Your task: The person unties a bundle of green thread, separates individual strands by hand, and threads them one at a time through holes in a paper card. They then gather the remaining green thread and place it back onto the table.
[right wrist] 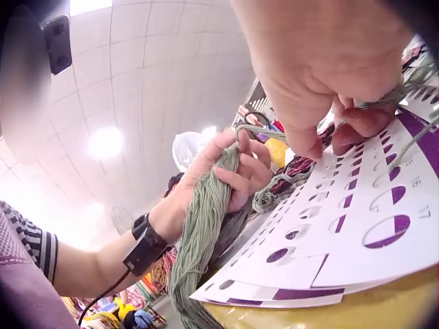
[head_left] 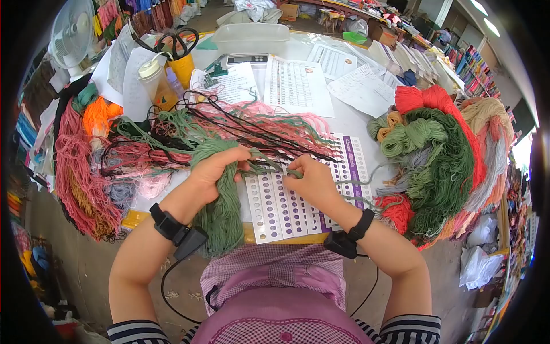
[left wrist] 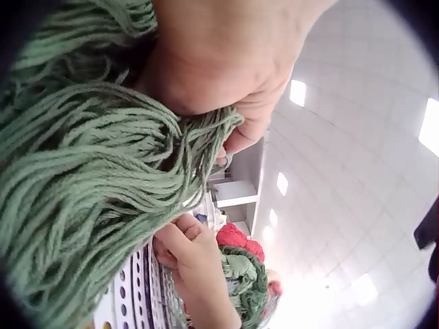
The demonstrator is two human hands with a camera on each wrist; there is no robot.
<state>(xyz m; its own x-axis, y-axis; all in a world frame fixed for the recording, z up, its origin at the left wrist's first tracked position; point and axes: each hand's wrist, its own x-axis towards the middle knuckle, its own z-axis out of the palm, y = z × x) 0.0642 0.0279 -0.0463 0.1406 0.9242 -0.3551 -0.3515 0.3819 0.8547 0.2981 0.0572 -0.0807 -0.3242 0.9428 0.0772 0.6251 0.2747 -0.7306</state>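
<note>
Green yarn skein (head_left: 222,200) hangs from the left hand (head_left: 215,172), whose fingers are curled around its upper part, and its loose end falls over the table edge below the wrist. From between these fingers one green strand (head_left: 275,167) runs across to the right hand (head_left: 312,182), whose thumb and fingertips (right wrist: 309,140) are pinched together on it. Under the right fingertips lies the white punched thread card (head_left: 298,200) with purple-marked holes, and beyond both hands spread tangled pink, green and dark threads (head_left: 252,129).
</note>
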